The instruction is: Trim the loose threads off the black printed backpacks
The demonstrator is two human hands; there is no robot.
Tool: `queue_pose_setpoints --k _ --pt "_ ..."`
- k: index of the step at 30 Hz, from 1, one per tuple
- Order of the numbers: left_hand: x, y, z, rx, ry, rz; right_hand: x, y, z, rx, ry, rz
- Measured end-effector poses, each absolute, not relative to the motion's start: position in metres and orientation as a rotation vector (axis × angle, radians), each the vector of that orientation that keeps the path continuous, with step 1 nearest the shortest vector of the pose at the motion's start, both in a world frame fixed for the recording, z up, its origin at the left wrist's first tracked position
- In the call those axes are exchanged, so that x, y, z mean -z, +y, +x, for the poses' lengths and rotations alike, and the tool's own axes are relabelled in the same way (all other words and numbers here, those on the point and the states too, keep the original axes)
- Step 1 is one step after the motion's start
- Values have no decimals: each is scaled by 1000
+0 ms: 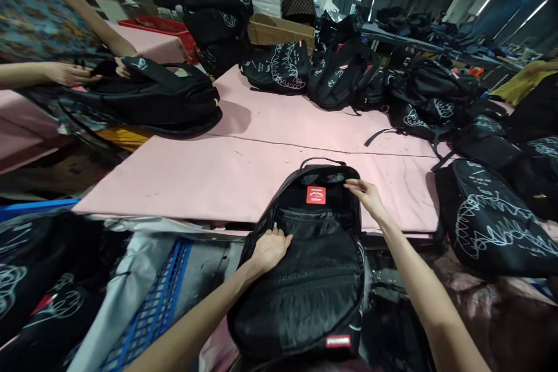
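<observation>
A black backpack [305,279] leans against the near edge of the pink-covered table, its main compartment unzipped and the dark lining showing. Inside, near the top, is a red label [315,195], and a red patch [338,341] sits low on the front. My left hand [271,249] is closed on the left side of the opening, its fingertips partly hidden by the fabric. At the upper right rim, my right hand [365,195] pinches the edge of the bag between thumb and fingers.
The pink table [192,180] spreads ahead. Across it, a co-worker's hands [72,74] handle another black backpack [174,99]. Several printed backpacks [279,67] line the far side, and one backpack [497,218] lies at right. A blue crate [152,296] stands below left.
</observation>
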State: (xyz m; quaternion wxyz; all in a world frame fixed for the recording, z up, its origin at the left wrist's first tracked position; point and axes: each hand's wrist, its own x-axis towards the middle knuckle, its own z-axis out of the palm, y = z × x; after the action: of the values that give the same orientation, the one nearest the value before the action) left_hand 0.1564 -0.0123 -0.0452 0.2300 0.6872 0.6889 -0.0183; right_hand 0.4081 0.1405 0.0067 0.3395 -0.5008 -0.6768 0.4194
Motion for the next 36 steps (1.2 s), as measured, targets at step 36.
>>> queue_pose_setpoints --k 36 --pt "-53 150 295 -603 1674 2265 89 -1 457 -922 -1236 -1420"
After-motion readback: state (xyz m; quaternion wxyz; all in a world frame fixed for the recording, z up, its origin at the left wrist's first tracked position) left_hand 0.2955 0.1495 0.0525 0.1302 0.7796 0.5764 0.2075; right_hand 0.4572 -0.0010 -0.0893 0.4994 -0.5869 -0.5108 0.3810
